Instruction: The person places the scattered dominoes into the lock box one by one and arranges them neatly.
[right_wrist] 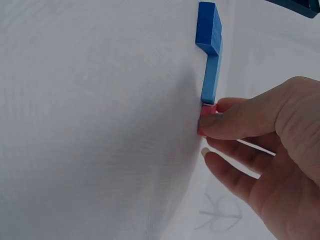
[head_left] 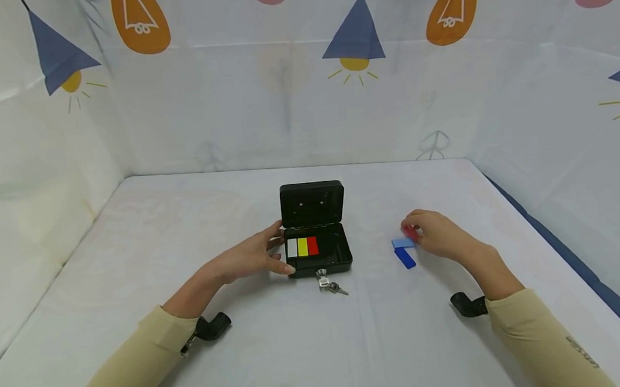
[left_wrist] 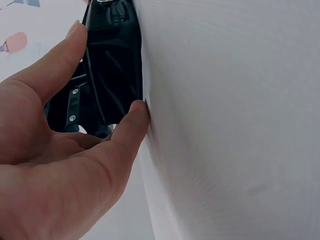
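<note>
A black metal cash box (head_left: 322, 267) stands with its lid (head_left: 312, 202) raised. White (head_left: 292, 248), yellow (head_left: 302, 247) and red (head_left: 312, 245) blocks lie side by side in its left part. My left hand (head_left: 257, 254) grips the box's left side, thumb at the front corner and fingers toward the back; in the left wrist view the box wall (left_wrist: 112, 65) sits between thumb and fingers. My right hand (head_left: 442, 235) pinches a pinkish-red block (right_wrist: 206, 111) between thumb and fingers. Right beside that block are a light blue block (right_wrist: 211, 77) and a dark blue block (right_wrist: 207, 27).
A small padlock (head_left: 322, 278) hangs at the box's front, with keys (head_left: 337, 288) on the white tabletop (head_left: 321, 348). White cloth walls (head_left: 218, 110) printed with lamps enclose the back and sides.
</note>
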Demonstrator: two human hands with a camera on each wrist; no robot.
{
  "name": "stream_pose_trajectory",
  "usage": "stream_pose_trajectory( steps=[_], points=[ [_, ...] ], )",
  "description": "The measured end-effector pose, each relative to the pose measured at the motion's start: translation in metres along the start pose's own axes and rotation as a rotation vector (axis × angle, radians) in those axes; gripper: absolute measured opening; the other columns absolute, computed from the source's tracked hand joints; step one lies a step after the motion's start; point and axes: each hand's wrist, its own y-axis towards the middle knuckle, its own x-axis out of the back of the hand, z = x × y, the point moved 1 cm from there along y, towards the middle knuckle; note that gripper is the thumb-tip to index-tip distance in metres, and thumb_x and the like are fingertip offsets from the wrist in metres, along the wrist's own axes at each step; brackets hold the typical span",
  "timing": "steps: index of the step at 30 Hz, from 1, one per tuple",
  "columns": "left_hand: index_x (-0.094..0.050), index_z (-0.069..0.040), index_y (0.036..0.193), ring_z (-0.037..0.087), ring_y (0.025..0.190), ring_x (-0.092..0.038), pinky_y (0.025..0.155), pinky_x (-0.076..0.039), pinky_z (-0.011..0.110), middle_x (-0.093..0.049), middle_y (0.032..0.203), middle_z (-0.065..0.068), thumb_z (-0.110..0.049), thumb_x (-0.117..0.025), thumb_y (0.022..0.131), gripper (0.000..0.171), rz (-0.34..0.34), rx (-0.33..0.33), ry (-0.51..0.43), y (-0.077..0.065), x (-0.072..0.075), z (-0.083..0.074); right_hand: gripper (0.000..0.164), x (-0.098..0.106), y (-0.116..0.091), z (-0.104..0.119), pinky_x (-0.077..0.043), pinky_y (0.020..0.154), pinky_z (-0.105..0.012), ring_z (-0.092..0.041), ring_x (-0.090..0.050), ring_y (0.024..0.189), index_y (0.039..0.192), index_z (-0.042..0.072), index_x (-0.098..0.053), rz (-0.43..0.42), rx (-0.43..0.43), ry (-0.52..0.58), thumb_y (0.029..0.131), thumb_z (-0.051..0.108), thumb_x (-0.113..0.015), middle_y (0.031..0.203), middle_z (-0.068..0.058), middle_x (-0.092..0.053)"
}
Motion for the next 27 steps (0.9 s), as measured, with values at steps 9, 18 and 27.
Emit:
stream_pose_trajectory(
  steps=[9,18,27],
  points=[
    [0.002,-0.022,0.161,0.031,0.15,-0.032,0.119,-0.035,0.048,-0.016,0.167,0.009,-0.027,-0.084,0.08,0.119,-0.001,0.001,0.003,0.0009,0.0003,0.0015,0.028,-0.0001,-0.0004,0.001,-0.052,0.098,-0.055,-0.036,-0.062,0.108,0.112,-0.001,-0.071,-0.028,0.037,-0.02,0.087,-0.009,-0.061,0.114,-0.018,-0.068],
    [0.001,-0.021,0.161,0.032,0.151,-0.03,0.118,-0.035,0.049,-0.017,0.167,0.01,-0.025,-0.084,0.079,0.119,-0.007,0.0,0.0,0.0006,0.0,0.0,0.03,0.0004,-0.0006,-0.0011,-0.055,0.093,-0.052,-0.033,-0.061,0.102,0.111,-0.003,-0.071,-0.046,0.065,-0.039,0.083,-0.008,-0.063,0.113,-0.019,-0.067],
    [0.001,-0.02,0.161,0.031,0.152,-0.028,0.119,-0.034,0.049,-0.017,0.167,0.009,-0.024,-0.084,0.08,0.118,-0.012,0.005,0.004,0.001,-0.0006,-0.0009,0.025,0.0028,-0.0008,0.0008,-0.056,0.09,-0.051,-0.032,-0.061,0.098,0.108,-0.003,-0.071,-0.067,0.083,-0.043,0.084,-0.005,-0.066,0.11,-0.018,-0.067]
  ],
)
